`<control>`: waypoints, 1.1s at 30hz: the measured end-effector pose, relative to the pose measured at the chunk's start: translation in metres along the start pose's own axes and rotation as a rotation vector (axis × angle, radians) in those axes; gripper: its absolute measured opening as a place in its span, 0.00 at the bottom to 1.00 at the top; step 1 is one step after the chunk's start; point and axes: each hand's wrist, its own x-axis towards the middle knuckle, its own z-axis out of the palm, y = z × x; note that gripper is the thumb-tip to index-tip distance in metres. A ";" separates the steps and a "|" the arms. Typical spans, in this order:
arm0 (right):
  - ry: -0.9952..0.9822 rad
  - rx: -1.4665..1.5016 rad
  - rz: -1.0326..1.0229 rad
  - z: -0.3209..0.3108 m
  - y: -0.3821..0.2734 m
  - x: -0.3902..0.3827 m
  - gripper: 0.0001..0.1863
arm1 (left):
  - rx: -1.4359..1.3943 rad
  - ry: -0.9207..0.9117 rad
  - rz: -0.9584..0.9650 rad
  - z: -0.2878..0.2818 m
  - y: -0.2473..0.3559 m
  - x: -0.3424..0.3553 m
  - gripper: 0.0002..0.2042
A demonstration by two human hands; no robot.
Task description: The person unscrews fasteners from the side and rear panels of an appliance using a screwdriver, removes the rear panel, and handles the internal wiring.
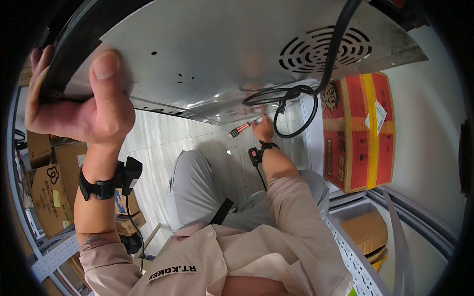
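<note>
My left hand [91, 101] grips the left edge of a large silver metal panel [207, 54], part of a bulky appliance tilted up in front of me. The thumb presses on the panel's face and the fingers curl behind its dark rim. Low under the panel, close to the floor, is my right hand [263, 129]. Its fingers seem closed on the narrow end of a small tool [240, 129] with a red, white and black handle, perhaps a screwdriver. The fingertips are partly hidden near the panel's lower edge. A black power cable [332, 52] hangs looped above my right hand.
A red carton [359, 133] with yellow tape stands at the right. Below it, a brown carton [364, 232] sits by a perforated metal shelf rail [356, 259]. Cardboard boxes [51, 200] fill a shelf at the left. Pale tiled floor [153, 143] shows beneath the panel.
</note>
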 end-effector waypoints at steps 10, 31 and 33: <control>-0.038 -0.143 0.164 0.005 -0.010 -0.022 0.42 | 0.013 0.006 -0.037 -0.004 0.000 -0.005 0.25; 0.460 -0.198 -0.323 0.018 0.004 -0.044 0.06 | -0.022 -0.117 -0.109 -0.036 -0.029 -0.016 0.23; 0.551 -0.236 -0.368 0.023 0.023 -0.036 0.05 | -0.065 -0.104 -0.121 -0.033 -0.030 -0.018 0.23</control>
